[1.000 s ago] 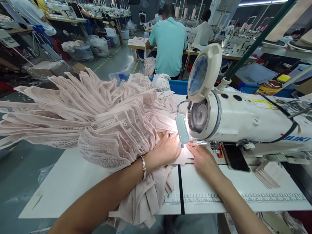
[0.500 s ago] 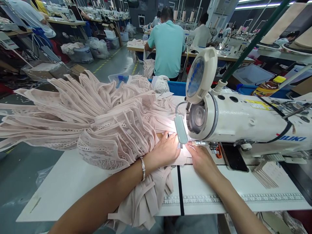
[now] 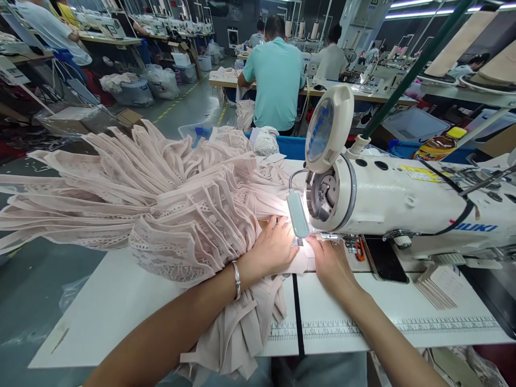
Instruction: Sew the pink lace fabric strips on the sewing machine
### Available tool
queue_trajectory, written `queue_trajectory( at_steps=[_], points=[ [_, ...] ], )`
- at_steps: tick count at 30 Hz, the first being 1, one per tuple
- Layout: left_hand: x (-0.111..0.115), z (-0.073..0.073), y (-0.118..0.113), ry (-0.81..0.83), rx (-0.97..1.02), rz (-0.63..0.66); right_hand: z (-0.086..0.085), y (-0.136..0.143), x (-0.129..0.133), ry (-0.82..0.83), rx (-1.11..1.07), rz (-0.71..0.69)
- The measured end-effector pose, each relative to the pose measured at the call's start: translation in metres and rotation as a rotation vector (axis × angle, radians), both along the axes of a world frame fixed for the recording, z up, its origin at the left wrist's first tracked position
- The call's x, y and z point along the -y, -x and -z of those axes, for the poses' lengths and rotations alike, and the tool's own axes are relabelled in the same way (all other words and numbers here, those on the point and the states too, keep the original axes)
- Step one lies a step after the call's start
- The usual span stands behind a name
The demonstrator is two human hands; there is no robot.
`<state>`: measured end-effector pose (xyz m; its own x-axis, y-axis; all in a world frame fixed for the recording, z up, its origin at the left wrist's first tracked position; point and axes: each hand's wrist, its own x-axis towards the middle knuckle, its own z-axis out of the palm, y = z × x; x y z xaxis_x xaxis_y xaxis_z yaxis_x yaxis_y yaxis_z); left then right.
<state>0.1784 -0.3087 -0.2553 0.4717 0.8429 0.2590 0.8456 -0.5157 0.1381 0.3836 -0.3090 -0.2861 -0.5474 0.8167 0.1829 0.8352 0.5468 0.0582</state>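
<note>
A large bundle of pale pink lace garments (image 3: 193,215) lies across the left of the white table (image 3: 133,301). My left hand (image 3: 276,244) rests at its right edge, fingers spread over pink fabric near the needle area. On the other side of the needle area, my right hand (image 3: 330,260) touches a small pale fabric piece (image 3: 300,262); its fingers are close together and its fingertips are partly hidden. The white sewing machine (image 3: 382,188) stands above and to the right, with a small lit lamp (image 3: 297,214) hanging in front of its head.
A black phone (image 3: 387,259) lies below the machine arm, beside orange snips (image 3: 360,250). Pale strips (image 3: 437,293) lie further right. A printed ruler (image 3: 443,325) runs along the front edge. A person in a turquoise shirt (image 3: 276,80) sits ahead.
The round mechanism inside the machine head, blurred before, now shows sharply. The view has shifted slightly. Both hands stay in nearly the same place.
</note>
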Motion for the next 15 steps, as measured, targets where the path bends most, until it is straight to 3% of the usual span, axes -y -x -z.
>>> queue_trajectory(
  at_steps=[4,8,10,13,15],
  points=[
    [0.0,-0.002,-0.002,-0.043,-0.264,-0.138,-0.008,0.003,-0.001,0.019,0.03,0.064],
    [0.017,-0.018,-0.001,-0.093,-0.551,-0.188,-0.012,0.003,-0.001,0.017,-0.008,0.127],
    [0.031,-0.03,0.002,-0.125,-0.574,-0.16,-0.013,0.003,0.002,-0.009,-0.105,-0.042],
    [0.058,-0.043,0.01,-0.04,-0.644,-0.182,-0.015,0.008,0.01,0.053,-0.216,-0.426],
    [0.076,-0.045,0.017,0.083,-0.69,-0.171,-0.017,0.013,0.014,0.086,-0.247,-0.482]
  ],
)
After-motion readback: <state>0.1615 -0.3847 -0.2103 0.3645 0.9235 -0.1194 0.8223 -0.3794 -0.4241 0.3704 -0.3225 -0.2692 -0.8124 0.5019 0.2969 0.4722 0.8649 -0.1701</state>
